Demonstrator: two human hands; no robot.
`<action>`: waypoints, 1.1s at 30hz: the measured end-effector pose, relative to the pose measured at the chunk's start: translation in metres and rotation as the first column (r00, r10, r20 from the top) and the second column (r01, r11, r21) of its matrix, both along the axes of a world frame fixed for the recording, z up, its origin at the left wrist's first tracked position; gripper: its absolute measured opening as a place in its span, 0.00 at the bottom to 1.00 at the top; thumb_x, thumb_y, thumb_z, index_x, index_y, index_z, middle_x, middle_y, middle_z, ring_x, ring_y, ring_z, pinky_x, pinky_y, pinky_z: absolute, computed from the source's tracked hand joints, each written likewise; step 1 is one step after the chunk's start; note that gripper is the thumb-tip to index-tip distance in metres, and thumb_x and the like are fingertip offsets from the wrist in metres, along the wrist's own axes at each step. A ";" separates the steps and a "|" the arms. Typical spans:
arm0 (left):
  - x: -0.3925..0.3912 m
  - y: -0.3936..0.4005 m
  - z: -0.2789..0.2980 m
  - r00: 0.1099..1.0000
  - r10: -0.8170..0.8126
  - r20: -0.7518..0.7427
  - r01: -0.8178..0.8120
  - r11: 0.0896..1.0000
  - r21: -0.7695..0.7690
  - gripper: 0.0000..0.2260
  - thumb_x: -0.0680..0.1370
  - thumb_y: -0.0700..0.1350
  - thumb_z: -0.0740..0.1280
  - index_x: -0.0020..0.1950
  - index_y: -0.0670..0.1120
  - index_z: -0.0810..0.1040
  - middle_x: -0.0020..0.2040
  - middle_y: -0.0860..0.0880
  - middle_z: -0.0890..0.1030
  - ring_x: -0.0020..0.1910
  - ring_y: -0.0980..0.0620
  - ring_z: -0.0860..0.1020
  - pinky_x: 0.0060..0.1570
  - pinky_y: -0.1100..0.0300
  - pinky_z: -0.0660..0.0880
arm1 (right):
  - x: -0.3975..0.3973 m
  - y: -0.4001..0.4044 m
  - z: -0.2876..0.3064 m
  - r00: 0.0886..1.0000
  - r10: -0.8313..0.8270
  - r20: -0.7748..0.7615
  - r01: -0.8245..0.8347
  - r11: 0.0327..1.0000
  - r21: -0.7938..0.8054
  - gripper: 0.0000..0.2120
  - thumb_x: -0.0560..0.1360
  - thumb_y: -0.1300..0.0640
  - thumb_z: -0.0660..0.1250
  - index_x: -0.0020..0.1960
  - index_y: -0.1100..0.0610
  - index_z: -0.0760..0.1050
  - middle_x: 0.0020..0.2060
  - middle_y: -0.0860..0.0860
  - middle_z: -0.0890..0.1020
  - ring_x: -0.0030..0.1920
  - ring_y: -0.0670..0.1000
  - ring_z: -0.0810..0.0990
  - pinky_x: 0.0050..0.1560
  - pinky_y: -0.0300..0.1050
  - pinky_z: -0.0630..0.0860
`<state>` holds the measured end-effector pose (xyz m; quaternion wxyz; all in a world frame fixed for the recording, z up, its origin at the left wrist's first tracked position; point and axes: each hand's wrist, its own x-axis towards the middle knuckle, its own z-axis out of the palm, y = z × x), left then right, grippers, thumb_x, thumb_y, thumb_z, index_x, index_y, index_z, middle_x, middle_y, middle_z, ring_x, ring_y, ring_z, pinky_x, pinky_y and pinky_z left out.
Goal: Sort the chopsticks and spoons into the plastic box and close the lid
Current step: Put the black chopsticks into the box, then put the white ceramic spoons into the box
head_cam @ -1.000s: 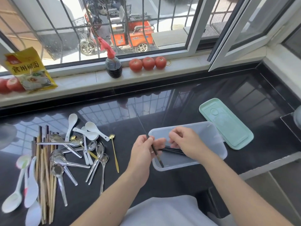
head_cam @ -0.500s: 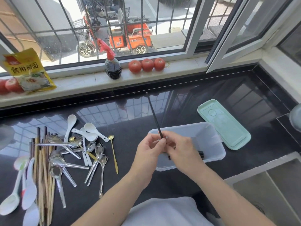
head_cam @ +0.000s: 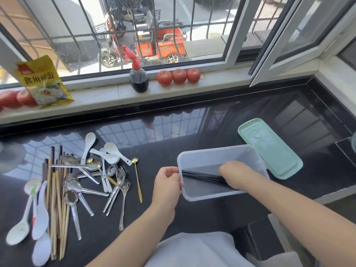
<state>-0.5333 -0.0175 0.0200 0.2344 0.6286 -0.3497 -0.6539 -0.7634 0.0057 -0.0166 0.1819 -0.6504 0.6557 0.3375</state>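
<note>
The right hand (head_cam: 234, 173) reaches inside the clear rectangular plastic box (head_cam: 215, 153), fingers curled over a bundle of thin black chopsticks (head_cam: 200, 175) lying slantwise on its floor. The left hand (head_cam: 167, 180) grips the box's near-left rim. Left of that hand, wooden chopsticks (head_cam: 55, 189), steel spoons (head_cam: 115, 182) and white ceramic spoons (head_cam: 109, 153) wait on the black bench (head_cam: 192, 214); the mint-green lid (head_cam: 269, 149) lies beyond the right hand. The likely risk: slanted chopsticks could crowd out the rest or ride up a wall and stop the lid seating
</note>
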 end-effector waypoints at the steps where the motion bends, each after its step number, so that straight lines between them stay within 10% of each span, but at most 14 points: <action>1: 0.000 0.001 0.000 1.000 -0.007 0.008 0.007 1.000 -0.002 0.09 0.79 0.35 0.61 0.52 0.47 0.78 0.42 0.49 0.80 0.37 0.52 0.75 0.38 0.59 0.72 | 0.002 -0.002 -0.005 1.000 0.002 0.002 -0.002 1.000 -0.004 0.09 0.76 0.67 0.61 0.43 0.54 0.70 0.37 0.51 0.72 0.41 0.57 0.72 0.38 0.48 0.69; 9: 0.003 0.003 -0.001 0.999 0.007 0.044 -0.007 1.000 0.000 0.10 0.79 0.36 0.61 0.54 0.46 0.78 0.40 0.49 0.80 0.38 0.51 0.77 0.39 0.58 0.72 | -0.011 0.007 -0.005 0.927 -0.277 0.254 0.313 0.943 -0.113 0.09 0.80 0.51 0.66 0.57 0.53 0.76 0.55 0.52 0.81 0.54 0.56 0.79 0.51 0.49 0.76; 16: 0.009 0.013 -0.006 0.989 0.141 0.038 -0.144 0.987 0.068 0.09 0.79 0.35 0.62 0.53 0.45 0.79 0.44 0.47 0.80 0.35 0.51 0.77 0.38 0.58 0.72 | 0.025 0.050 0.034 0.337 -0.388 0.858 0.863 0.492 -0.116 0.09 0.80 0.56 0.67 0.42 0.47 0.79 0.35 0.44 0.84 0.39 0.46 0.85 0.48 0.50 0.81; 23: 0.055 0.036 0.002 0.961 0.262 0.092 -0.271 0.956 0.111 0.09 0.78 0.34 0.62 0.52 0.42 0.79 0.43 0.45 0.80 0.32 0.51 0.76 0.33 0.62 0.71 | 0.113 0.031 0.054 0.156 -0.246 0.957 0.700 0.711 0.069 0.10 0.79 0.61 0.68 0.42 0.50 0.81 0.33 0.49 0.82 0.33 0.48 0.80 0.41 0.46 0.79; 33: 0.186 0.083 -0.006 0.909 0.381 0.170 -0.406 0.902 0.148 0.08 0.80 0.35 0.61 0.54 0.40 0.80 0.41 0.45 0.82 0.35 0.49 0.77 0.38 0.57 0.74 | 0.219 0.008 0.040 0.179 -0.375 0.909 0.500 0.831 0.244 0.08 0.79 0.57 0.65 0.43 0.51 0.81 0.34 0.48 0.84 0.30 0.44 0.79 0.40 0.43 0.78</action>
